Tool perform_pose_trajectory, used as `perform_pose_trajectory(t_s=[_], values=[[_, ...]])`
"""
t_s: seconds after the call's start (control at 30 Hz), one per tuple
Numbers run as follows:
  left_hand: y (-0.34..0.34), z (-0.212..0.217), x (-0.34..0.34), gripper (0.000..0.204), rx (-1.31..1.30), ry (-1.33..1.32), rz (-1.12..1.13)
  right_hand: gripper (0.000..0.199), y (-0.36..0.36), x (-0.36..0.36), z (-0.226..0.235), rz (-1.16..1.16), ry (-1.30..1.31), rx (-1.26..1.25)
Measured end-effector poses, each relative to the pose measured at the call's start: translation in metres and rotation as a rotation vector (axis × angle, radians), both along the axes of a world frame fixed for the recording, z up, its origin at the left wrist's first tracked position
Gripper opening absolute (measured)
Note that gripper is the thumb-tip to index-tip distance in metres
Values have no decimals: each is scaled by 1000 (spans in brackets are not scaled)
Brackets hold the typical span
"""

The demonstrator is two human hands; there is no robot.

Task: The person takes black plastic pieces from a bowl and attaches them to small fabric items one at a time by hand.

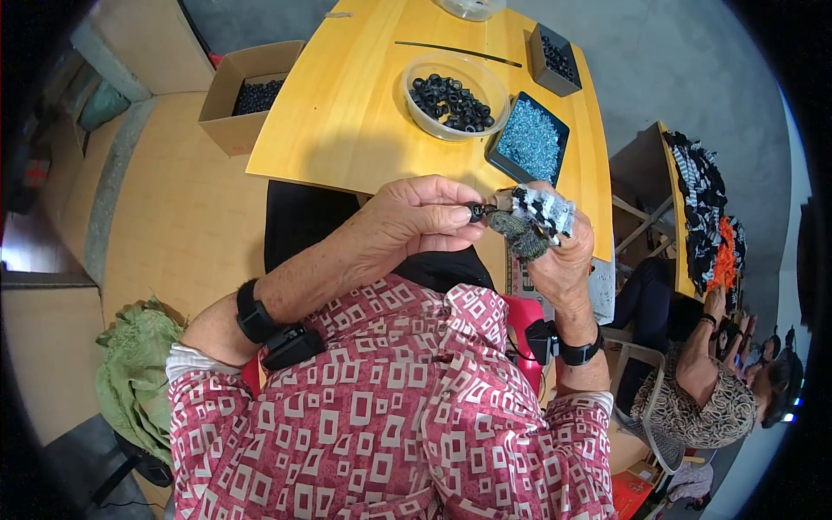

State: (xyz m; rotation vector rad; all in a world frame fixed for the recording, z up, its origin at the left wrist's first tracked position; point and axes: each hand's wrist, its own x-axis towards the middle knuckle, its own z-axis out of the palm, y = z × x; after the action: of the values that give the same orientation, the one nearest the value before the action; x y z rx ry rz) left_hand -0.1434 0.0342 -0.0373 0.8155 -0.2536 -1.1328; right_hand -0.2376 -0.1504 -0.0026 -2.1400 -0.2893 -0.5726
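Between the thumb and fingers of my left hand (425, 221) is a small black ring-shaped part (476, 211). My right hand (563, 256) is closed close beside it, with patterned cloth and dark knitted wrapping (522, 236) around its fingers. A small dark piece (490, 208) shows at the right fingertips, against the black part; I cannot tell what it is. Both hands are over the table's near edge. Beyond them stands a clear round tub (412, 111) of black ring-shaped parts (452, 100), next to a black tray (501, 163) of shiny light-blue small pieces (529, 139).
On the yellow table (329, 113) lie a thin dark rod (458, 53) and a dark box (555, 80) of black parts. A cardboard box (221, 108) stands left of the table. At right, another person (702, 390) sits by a table with striped and orange fabric (724, 251).
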Motion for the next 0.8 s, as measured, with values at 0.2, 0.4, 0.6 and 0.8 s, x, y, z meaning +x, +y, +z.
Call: perform_pose_trajectory(t_s=[0.2,0.4,0.6,0.8], values=[[1,1,1,30,-1,-12,7,24,-3,2,-2,27,7,-88],[1,-2,0,34,56,-87,31,31,3,2,6,49,-63,-305],[3,3,-1,34,85,-144,51,30,4,5,3,63,-111,-336],[4,-5,0,33,84,-121,33,23,-3,7,-9,106,-32,-111]])
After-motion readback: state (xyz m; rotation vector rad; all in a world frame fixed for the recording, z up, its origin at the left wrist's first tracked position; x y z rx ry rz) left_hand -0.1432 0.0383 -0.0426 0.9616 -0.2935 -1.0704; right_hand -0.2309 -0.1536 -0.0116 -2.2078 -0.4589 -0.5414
